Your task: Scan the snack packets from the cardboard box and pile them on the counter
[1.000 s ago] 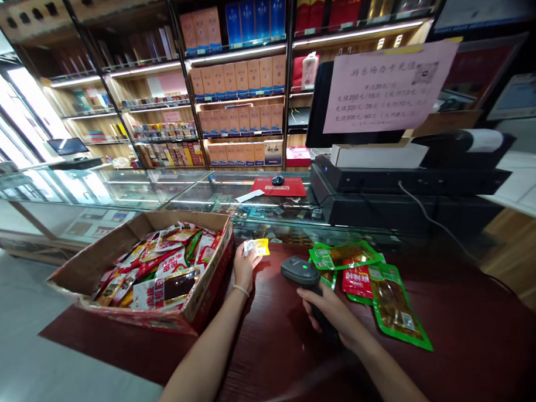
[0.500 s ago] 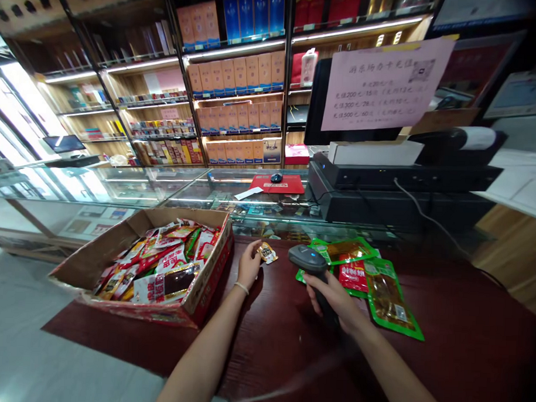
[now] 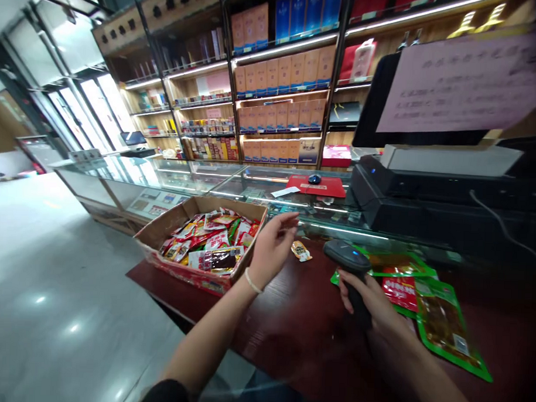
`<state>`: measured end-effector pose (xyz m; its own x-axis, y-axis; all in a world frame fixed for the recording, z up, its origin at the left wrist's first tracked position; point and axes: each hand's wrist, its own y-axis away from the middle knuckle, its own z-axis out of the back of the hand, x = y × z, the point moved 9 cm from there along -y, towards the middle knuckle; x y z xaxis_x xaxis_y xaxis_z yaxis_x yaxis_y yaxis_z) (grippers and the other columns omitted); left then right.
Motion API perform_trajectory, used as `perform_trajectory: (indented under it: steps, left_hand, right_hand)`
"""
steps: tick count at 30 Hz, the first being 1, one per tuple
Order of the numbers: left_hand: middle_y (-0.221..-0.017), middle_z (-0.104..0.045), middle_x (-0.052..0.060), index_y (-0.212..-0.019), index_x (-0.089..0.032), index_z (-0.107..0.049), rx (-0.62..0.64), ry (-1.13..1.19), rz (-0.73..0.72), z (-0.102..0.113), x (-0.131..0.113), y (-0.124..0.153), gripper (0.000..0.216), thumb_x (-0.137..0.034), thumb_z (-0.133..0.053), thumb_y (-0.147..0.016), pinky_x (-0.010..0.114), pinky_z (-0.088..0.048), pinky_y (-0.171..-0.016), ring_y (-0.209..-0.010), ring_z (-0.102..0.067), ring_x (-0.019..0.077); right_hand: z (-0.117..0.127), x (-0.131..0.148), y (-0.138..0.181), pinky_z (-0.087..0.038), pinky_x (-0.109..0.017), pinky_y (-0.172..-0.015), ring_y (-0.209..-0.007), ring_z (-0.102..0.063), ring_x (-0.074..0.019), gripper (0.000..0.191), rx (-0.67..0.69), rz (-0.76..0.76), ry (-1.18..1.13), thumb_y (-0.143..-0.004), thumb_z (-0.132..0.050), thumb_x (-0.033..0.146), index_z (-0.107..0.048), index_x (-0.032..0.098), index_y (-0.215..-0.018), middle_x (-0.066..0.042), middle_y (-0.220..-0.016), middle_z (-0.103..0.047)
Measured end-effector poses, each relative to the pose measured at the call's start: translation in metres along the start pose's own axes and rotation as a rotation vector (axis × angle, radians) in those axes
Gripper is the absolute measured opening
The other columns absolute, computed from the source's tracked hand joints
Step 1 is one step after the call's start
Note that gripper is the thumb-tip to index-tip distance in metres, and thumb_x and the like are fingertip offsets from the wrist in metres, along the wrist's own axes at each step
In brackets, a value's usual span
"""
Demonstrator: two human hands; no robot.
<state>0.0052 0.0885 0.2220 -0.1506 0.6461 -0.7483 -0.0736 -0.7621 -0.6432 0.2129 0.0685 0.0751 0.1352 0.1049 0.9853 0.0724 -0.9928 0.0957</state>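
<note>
My right hand [image 3: 370, 301] is wrapped round the handle of a black barcode scanner [image 3: 347, 256], whose head points left over the dark red counter. My left hand [image 3: 275, 245] is raised between the box and the scanner, its fingers loosely curved and apart with nothing in them. A small orange-and-white snack packet [image 3: 301, 251] lies on the counter just right of that hand. To the left stands an open cardboard box [image 3: 199, 278] full of snack packets [image 3: 218, 240]. Beside the scanner lie green-edged snack pouches [image 3: 451, 322] and a red packet [image 3: 401, 292].
Behind the counter [image 3: 298, 337] runs a glass display case [image 3: 198, 178] with a red mat [image 3: 334, 187] and a mouse [image 3: 314, 179] on it. A monitor with a pink notice [image 3: 456, 90] and a black cash drawer [image 3: 426, 200] stand at the right.
My left hand has let go of the small packet, which now lies on the counter, and has lifted away. The view has swung left; my right hand still grips the scanner.
</note>
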Motion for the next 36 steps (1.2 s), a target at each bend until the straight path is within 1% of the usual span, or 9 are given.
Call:
perform_trajectory:
  steps: [2, 4, 9, 12, 18, 23, 26, 29, 36]
  left_hand:
    - [-0.109, -0.067, 0.007, -0.116, -0.022, -0.060, 0.034, -0.147, -0.028, 0.037, -0.013, -0.009, 0.028, -0.027, -0.053, -0.089, 0.029, -0.050, -0.088, -0.100, -0.063, 0.0173]
    - [-0.105, -0.068, 0.006, -0.110, -0.020, -0.063, 0.089, -0.312, 0.024, 0.076, -0.002, -0.016, 0.025, -0.029, -0.055, -0.088, 0.028, -0.050, -0.085, -0.096, -0.064, 0.0170]
    - [-0.094, -0.070, 0.005, -0.101, -0.017, -0.068, 0.256, -0.626, 0.262, 0.165, 0.071, -0.012, 0.030, -0.039, -0.059, -0.082, 0.029, -0.049, -0.083, -0.086, -0.064, 0.0185]
    - [-0.090, -0.071, 0.004, -0.097, -0.017, -0.069, 0.355, -0.692, 0.399, 0.196, 0.111, 0.001, 0.032, -0.042, -0.060, -0.079, 0.027, -0.049, -0.077, -0.083, -0.063, 0.0185]
    - [-0.088, -0.068, 0.005, -0.100, -0.016, -0.065, 0.645, -0.707, 0.414, 0.191, 0.141, 0.030, 0.038, -0.046, -0.063, -0.076, 0.027, -0.046, -0.074, -0.079, -0.061, 0.0191]
    - [-0.106, -0.061, 0.009, -0.109, -0.018, -0.056, 0.781, -0.830, 0.335, 0.181, 0.147, 0.042, 0.058, -0.050, -0.072, -0.064, 0.031, -0.044, -0.080, -0.092, -0.058, 0.0238]
    - [-0.087, -0.062, 0.004, -0.092, -0.018, -0.059, 0.815, -0.820, 0.406, 0.182, 0.152, 0.045, 0.041, -0.052, -0.066, -0.070, 0.029, -0.043, -0.071, -0.077, -0.057, 0.0202]
    - [-0.076, -0.061, 0.002, -0.081, -0.018, -0.059, 0.673, -0.783, 0.360, 0.188, 0.138, 0.031, 0.031, -0.049, -0.058, -0.077, 0.028, -0.041, -0.068, -0.071, -0.055, 0.0189]
    - [-0.096, -0.061, 0.004, -0.106, -0.019, -0.054, -0.223, -0.480, 0.176, 0.217, 0.064, -0.011, 0.030, -0.040, -0.051, -0.085, 0.032, -0.043, -0.084, -0.090, -0.057, 0.0197]
  right_hand:
    - [-0.015, 0.008, -0.002, -0.032, -0.021, -0.036, -0.037, -0.046, -0.0071, 0.036, 0.037, -0.008, 0.018, -0.081, -0.064, 0.047, -0.050, 0.018, -0.064, 0.004, -0.055, -0.050]
    - [-0.034, 0.018, -0.005, -0.033, -0.020, -0.036, -0.037, -0.045, -0.0067, 0.036, 0.089, -0.004, 0.037, -0.081, -0.065, 0.047, -0.050, 0.018, -0.065, 0.004, -0.055, -0.050]
    - [-0.094, 0.039, -0.021, -0.033, -0.020, -0.034, -0.037, -0.047, -0.0086, 0.031, 0.222, -0.001, 0.053, -0.079, -0.067, 0.046, -0.054, 0.019, -0.084, 0.006, -0.057, -0.053]
    - [-0.128, 0.043, -0.033, -0.034, -0.020, -0.034, -0.036, -0.047, -0.0084, 0.032, 0.269, 0.003, 0.060, -0.078, -0.067, 0.046, -0.052, 0.019, -0.083, 0.006, -0.055, -0.051]
    - [-0.163, 0.032, -0.044, -0.035, -0.020, -0.033, -0.034, -0.047, -0.0080, 0.033, 0.323, -0.004, 0.102, -0.077, -0.066, 0.048, -0.052, 0.018, -0.077, 0.005, -0.054, -0.052]
    - [-0.159, 0.020, -0.042, -0.035, -0.019, -0.032, -0.033, -0.046, -0.0078, 0.033, 0.312, -0.053, 0.128, -0.076, -0.068, 0.047, -0.051, 0.019, -0.077, 0.005, -0.053, -0.053]
    - [-0.155, 0.022, -0.041, -0.035, -0.019, -0.032, -0.033, -0.045, -0.0073, 0.032, 0.298, -0.042, 0.118, -0.077, -0.066, 0.047, -0.053, 0.018, -0.080, 0.006, -0.052, -0.052]
    - [-0.148, 0.030, -0.038, -0.034, -0.019, -0.032, -0.034, -0.046, -0.0076, 0.032, 0.277, -0.007, 0.085, -0.077, -0.068, 0.046, -0.053, 0.018, -0.084, 0.006, -0.054, -0.052]
    - [-0.099, 0.052, -0.024, -0.034, -0.018, -0.032, -0.034, -0.046, -0.0071, 0.033, 0.166, 0.091, -0.009, -0.078, -0.069, 0.045, -0.054, 0.018, -0.090, 0.007, -0.055, -0.051]
